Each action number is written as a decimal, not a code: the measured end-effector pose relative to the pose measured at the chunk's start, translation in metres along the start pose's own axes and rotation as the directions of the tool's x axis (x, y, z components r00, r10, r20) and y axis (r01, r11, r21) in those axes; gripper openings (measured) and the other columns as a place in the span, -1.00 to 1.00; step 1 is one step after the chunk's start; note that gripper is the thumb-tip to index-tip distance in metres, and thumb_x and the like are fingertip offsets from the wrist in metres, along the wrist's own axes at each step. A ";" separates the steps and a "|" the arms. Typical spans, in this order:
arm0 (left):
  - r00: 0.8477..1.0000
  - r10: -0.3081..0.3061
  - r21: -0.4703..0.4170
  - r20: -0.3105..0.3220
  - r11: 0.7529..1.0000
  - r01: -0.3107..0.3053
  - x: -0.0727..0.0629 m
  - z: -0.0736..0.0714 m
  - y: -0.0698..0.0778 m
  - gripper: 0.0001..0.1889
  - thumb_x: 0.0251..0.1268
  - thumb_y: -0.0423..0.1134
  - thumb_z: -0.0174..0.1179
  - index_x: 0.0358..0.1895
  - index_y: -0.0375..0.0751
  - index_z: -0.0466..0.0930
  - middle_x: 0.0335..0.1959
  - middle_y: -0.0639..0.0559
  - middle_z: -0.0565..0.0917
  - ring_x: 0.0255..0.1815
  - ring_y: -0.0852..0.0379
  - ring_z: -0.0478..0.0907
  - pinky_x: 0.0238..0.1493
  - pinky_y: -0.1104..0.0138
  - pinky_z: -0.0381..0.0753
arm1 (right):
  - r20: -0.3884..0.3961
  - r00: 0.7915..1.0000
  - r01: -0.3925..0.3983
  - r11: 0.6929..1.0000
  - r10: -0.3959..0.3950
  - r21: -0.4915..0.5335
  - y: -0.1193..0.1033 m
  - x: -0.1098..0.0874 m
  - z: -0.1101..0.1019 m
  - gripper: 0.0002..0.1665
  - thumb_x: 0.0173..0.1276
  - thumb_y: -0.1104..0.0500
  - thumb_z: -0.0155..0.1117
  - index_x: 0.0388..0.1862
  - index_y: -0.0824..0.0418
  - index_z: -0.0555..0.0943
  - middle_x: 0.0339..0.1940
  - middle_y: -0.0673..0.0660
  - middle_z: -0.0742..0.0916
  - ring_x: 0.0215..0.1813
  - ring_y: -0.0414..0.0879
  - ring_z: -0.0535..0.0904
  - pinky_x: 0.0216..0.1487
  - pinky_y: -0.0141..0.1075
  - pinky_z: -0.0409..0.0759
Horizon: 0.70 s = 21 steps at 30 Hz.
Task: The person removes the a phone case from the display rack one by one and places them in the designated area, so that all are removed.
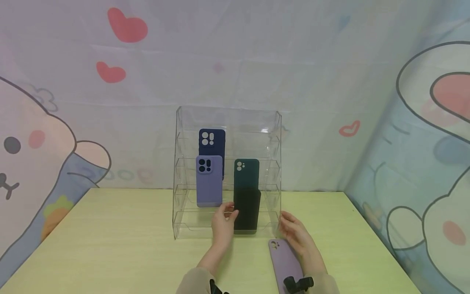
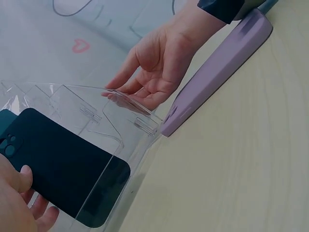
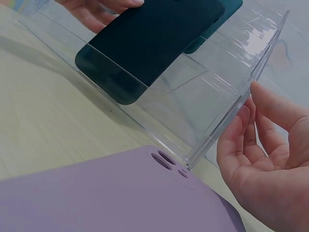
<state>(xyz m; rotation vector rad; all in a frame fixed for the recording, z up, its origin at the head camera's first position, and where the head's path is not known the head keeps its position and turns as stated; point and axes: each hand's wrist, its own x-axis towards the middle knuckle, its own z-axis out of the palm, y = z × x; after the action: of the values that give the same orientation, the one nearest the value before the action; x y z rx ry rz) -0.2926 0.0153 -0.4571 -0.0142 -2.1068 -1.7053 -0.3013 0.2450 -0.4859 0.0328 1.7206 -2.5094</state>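
A clear tiered rack (image 1: 227, 234) stands on the table with phone cases in it. My left hand (image 1: 222, 222) pinches the left edge of a black phone case (image 1: 247, 212) in the lowest tier, its thumb on the front face. A dark green phone case (image 1: 246, 173) rises just behind, partly hidden by the black one. At the rack's right side, the fingertips of my right hand (image 1: 295, 234) touch the clear side panel (image 3: 241, 104), fingers loosely bent. Beside that hand, a light purple phone case (image 1: 284, 261) lies on the table, its camera holes near the rack's front right corner.
Further left in the rack, a lavender phone case (image 1: 209, 185) stands in front of a navy phone case (image 1: 216, 143). A cloth backdrop (image 1: 312, 94) printed with hearts and cartoon animals hangs behind the table (image 1: 121, 245) and along its sides.
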 end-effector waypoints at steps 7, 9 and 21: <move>1.000 0.019 0.010 0.014 1.000 -0.019 0.002 -0.001 0.008 -0.78 0.26 -0.41 0.27 -0.04 -0.35 0.62 -0.17 -0.17 0.67 -0.17 -0.08 0.62 -0.12 0.19 0.66 | -0.007 1.000 0.004 1.000 -0.004 -0.003 0.001 0.000 0.000 -0.70 0.50 0.42 -0.09 0.04 0.12 0.47 -0.26 -0.11 0.59 -0.22 -0.33 0.48 -0.14 -0.51 0.51; 1.000 0.024 0.002 0.020 1.000 -0.024 0.004 -0.002 0.009 -0.77 0.26 -0.41 0.27 -0.03 -0.35 0.61 -0.16 -0.19 0.67 -0.16 -0.09 0.63 -0.11 0.17 0.67 | -0.006 1.000 0.006 1.000 -0.006 -0.002 0.001 0.000 0.000 -0.70 0.50 0.41 -0.09 0.04 0.12 0.47 -0.26 -0.11 0.59 -0.22 -0.33 0.48 -0.14 -0.51 0.51; 0.996 0.084 -0.002 -0.004 0.996 -0.084 0.010 -0.003 0.016 -0.75 0.21 -0.47 0.28 -0.03 -0.32 0.63 -0.21 -0.19 0.69 -0.22 -0.11 0.65 -0.09 0.14 0.65 | 0.003 1.000 0.004 1.000 -0.003 -0.011 0.001 0.000 -0.001 -0.70 0.51 0.41 -0.10 0.01 0.08 0.47 -0.24 -0.11 0.57 -0.22 -0.33 0.47 -0.15 -0.52 0.50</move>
<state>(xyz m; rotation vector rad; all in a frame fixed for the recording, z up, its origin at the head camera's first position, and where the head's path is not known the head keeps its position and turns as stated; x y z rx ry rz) -0.2959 0.0135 -0.4389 -0.0985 -2.0716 -1.6577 -0.3014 0.2456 -0.4873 0.0248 1.7345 -2.5010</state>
